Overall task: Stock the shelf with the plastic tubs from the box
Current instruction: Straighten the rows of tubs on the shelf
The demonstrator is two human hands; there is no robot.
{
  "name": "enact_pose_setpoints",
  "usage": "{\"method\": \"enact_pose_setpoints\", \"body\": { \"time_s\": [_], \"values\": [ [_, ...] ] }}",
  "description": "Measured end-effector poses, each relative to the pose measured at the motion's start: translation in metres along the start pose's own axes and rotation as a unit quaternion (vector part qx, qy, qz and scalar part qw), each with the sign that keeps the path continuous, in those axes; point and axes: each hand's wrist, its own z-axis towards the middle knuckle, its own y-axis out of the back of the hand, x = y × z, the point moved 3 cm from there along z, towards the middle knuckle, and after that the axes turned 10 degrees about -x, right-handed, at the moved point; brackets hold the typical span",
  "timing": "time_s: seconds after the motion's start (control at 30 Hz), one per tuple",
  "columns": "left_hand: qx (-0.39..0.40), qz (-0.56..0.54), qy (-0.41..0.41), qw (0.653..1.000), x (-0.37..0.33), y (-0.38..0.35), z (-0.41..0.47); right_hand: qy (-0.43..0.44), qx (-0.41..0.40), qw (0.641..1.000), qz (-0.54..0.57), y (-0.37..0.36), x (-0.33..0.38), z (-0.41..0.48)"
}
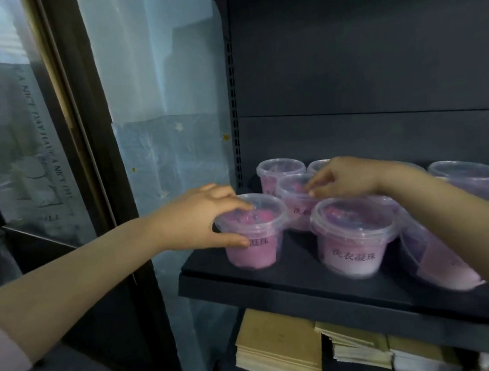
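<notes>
Several clear plastic tubs with pink contents stand on a dark shelf (281,277). My left hand (198,220) grips the front-left tub (254,240) by its lid rim, thumb low on its side, near the shelf's left edge. My right hand (349,177) reaches over the tubs, its fingertips pinching the lid rim of a middle tub (298,206) behind. Another tub (353,239) stands at the front under my right forearm. A further tub (279,171) sits at the back left. The box is out of view.
More tubs (468,176) fill the shelf's right side. Stacks of brown and white paper packs (278,347) lie on the shelf below. A slotted shelf upright (234,108) rises at the left. A glass door (20,138) stands further left.
</notes>
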Motion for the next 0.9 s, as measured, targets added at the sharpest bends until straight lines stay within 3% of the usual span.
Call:
{"method": "enact_pose_setpoints", "body": {
  "time_s": [0.37,0.9],
  "values": [
    [-0.013,-0.082,-0.075,0.994,0.043,0.002,-0.024,-0.076,-0.052,0.994,0.054,-0.018,0.039,0.011],
    [-0.046,-0.124,-0.122,0.984,0.055,-0.003,-0.018,-0.131,-0.031,0.985,0.110,-0.024,0.044,0.027]
  ]
}}
